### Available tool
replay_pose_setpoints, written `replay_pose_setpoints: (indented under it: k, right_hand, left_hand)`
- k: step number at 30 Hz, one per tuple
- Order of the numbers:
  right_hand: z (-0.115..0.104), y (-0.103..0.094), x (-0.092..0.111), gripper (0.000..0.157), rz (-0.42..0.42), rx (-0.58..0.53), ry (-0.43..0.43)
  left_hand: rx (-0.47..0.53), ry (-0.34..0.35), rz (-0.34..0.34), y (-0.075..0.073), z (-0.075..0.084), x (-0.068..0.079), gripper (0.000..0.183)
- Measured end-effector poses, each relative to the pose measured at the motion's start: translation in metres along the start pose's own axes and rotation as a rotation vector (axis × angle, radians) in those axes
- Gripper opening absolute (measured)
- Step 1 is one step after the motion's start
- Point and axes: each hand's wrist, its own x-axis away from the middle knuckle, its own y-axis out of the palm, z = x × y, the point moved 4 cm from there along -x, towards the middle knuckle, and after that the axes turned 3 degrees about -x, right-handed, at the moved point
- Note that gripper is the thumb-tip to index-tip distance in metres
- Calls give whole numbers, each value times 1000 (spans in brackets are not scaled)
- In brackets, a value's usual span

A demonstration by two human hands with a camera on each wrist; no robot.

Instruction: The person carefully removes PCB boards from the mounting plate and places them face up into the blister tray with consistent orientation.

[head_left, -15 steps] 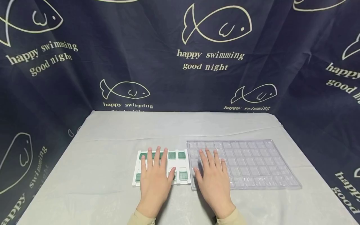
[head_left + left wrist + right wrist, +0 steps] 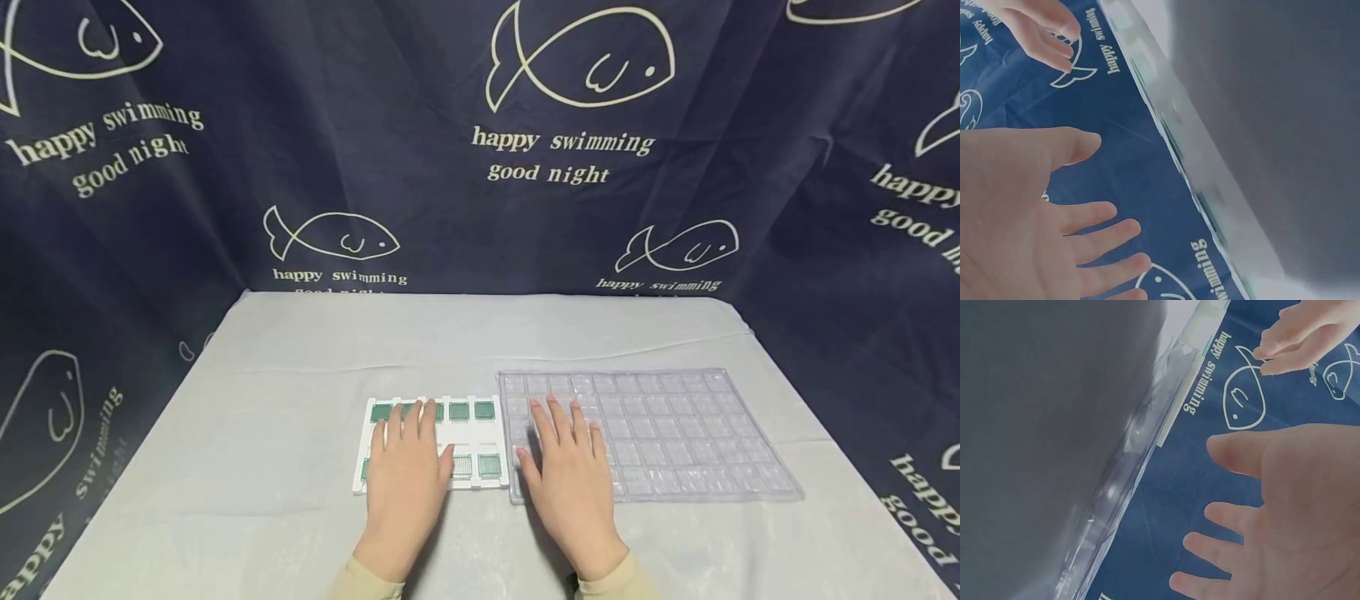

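Observation:
My left hand (image 2: 405, 500) hovers over a white tray (image 2: 468, 435), palm down with its fingers straight. Green circuit boards (image 2: 484, 410) with rows of pins sit in two rows of slots in this tray, some hidden behind the hand. To the right, a clear plastic blister tray (image 2: 675, 429) with many small compartments lies flat. Over its left part is my right hand (image 2: 573, 492), fingers spread and holding nothing. In the left wrist view a gap shows between the left palm (image 2: 1010, 206) and the white tray's edge (image 2: 1191, 156). The right palm (image 2: 1304, 500) likewise stands apart from the clear tray (image 2: 1129, 450).
Both trays lie side by side on a table with a pale cloth (image 2: 247, 433). Dark blue curtains (image 2: 435, 100) printed with fish and words hang behind the table and along both sides.
My left hand has shifted slightly left and back toward me, its fingers closer together, uncovering more boards. The right hand stays nearly where it was. The head view has tilted a little.

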Motion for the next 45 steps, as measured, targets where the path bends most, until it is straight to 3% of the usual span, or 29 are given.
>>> replay_pose_setpoints:
  k: [8,15,18,23,26,32,45]
  right_hand:
    - [1,1,-2,64,-33,29,8]
    - [1,2,-1,62,-50,34,-1]
    - [1,3,-1,61,-46,46,-2]
    - [2,4,-1,60,-47,54,-3]
    - [2,5,-1,61,-48,52,2]
    - [2,4,-1,62,-48,50,5]
    - [0,3,0,62,-44,42,5]
  left_hand:
    - [61,15,66,-10,-33,-7,42]
    - [80,9,60,-8,-66,-15,46]
    - [68,16,19,-3,-77,-21,53]
    - [114,14,-130,8,-92,-27,68]
    - [128,25,-165,13,-97,-30,73]
    - [95,70,-165,18,-97,-31,73]
    - [156,60,-202,20,-98,-31,60]
